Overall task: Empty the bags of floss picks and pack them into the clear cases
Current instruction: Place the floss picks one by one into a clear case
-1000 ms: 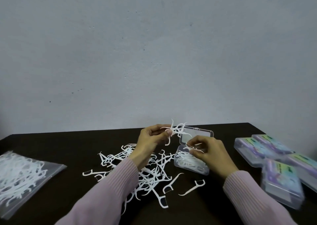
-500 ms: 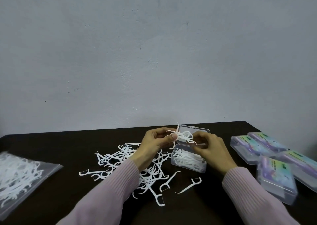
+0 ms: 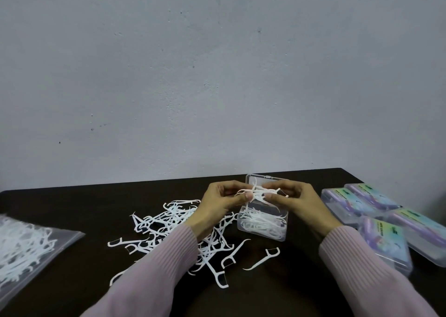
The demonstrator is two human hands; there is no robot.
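Above the open clear case, near the middle of the dark table, the person's left hand and right hand meet and together pinch a small bundle of floss picks, fingers of both curled round it. The case already holds a layer of white picks; its lid stands up behind the hands. Loose picks lie scattered to the left of the case and partly under the left forearm, with two strays on the near side. A clear bag still full of picks lies at the far left edge; four closed, labelled cases are grouped at the right. The step in hand appears to be squaring the bundle before lowering it in. It would go best with the handles aligned along the case's long side and the heads stacked together, since crossed picks are likely to snag and stop the lid from closing. Lowering the bundle flat, rather than dropping it, should keep the layer beneath in order.
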